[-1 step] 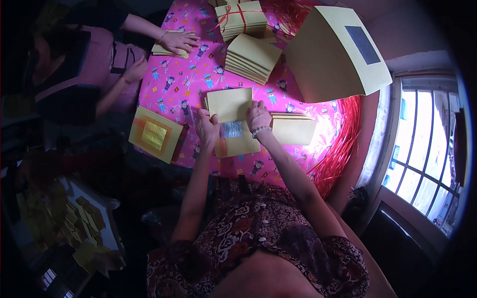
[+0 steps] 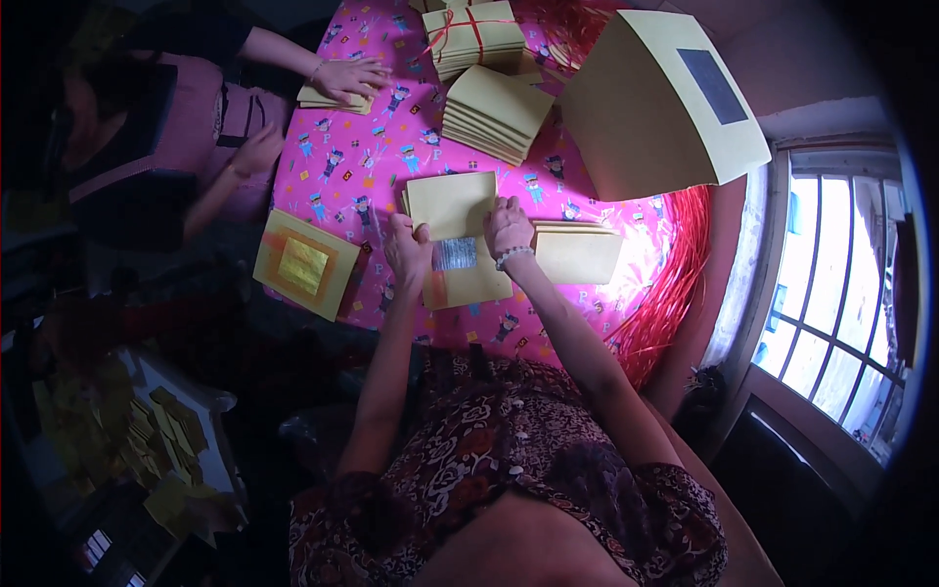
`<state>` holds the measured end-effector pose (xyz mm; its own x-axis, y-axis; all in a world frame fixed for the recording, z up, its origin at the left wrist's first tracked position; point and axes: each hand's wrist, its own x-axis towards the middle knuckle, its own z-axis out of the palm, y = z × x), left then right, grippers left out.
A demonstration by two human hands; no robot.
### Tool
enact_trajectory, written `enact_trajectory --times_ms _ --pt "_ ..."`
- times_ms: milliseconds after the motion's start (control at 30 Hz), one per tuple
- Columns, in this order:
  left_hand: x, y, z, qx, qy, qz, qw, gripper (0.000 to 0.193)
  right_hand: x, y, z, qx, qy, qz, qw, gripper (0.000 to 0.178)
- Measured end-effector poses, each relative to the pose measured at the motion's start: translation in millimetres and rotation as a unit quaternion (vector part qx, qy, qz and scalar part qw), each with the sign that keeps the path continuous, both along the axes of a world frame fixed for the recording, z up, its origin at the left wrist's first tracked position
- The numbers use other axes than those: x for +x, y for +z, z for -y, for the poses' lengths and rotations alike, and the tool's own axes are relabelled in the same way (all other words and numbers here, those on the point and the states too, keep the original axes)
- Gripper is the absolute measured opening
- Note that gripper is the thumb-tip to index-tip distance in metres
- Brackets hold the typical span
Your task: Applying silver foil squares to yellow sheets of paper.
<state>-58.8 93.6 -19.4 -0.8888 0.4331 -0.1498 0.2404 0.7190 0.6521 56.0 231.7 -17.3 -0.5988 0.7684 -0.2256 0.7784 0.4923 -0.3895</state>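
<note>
Holding yellow paper [image 2: 452,205] between curled left hand [image 2: 409,247], right hand [image 2: 510,231].

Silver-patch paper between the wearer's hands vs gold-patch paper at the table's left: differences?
Patch: the silver-patch paper shows silver; the gold-patch paper has a gold square with an orange border.
Cover: paper overlaps the silver-patch paper's upper part; the gold-patch paper's face is uncovered.
Pose: the silver-patch paper sits nearly square to the wearer; the gold-patch paper is turned at an angle.
Shared: both yellowish.
</note>
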Motion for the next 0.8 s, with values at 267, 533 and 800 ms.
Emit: enact_trajectory --times_ms 267,533,800 --pt "2 -13 -9 -0.080 -0.177 -0.106 0.975 0.025 -5 8 1 0.074 -0.031 0.007 0.997 0.013" --pt "21 2 -12 -0.034 -0.203 -0.068 0.976 0.036 -1 7 7 0.079 0.093 -0.073 0.990 0.014" --pt "26 4 -12 -0.031 -0.162 -0.066 0.984 0.038 9 -16 16 0.101 0.203 -0.119 0.967 0.018"
